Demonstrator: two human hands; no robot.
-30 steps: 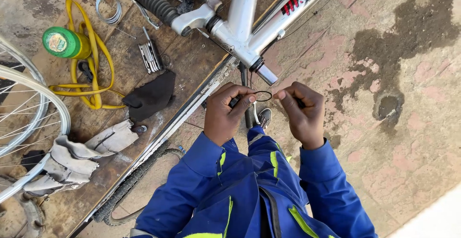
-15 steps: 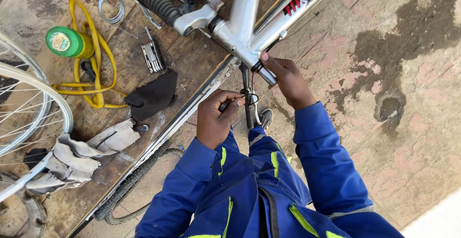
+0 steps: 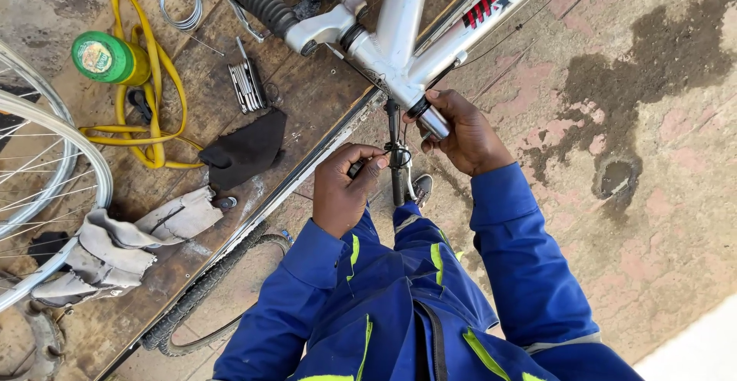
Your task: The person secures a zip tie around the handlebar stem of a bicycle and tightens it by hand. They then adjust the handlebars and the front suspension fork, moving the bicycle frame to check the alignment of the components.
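A white and red bicycle frame (image 3: 399, 35) stands upside down in front of me. My right hand (image 3: 464, 131) grips the silver axle end of its bottom bracket (image 3: 431, 122). My left hand (image 3: 345, 185) pinches a thin dark ring or cable loop (image 3: 399, 153) against the black crank arm (image 3: 395, 158) that hangs down from the frame. Both my sleeves are blue with yellow stripes.
On the wooden board (image 3: 307, 97) to the left lie a folding multi-tool (image 3: 247, 85), a black cloth (image 3: 246, 150), a green can (image 3: 107, 57), a yellow strap (image 3: 157, 112), a wire coil (image 3: 183, 4) and grey gloves (image 3: 115, 246). A wheel rim (image 3: 46, 158) is far left; a tyre (image 3: 199, 296) lies on the ground.
Both hands held a small ring up between them; the right hand then went up to the bottom bracket axle and the left hand lowered the ring to the crank arm.
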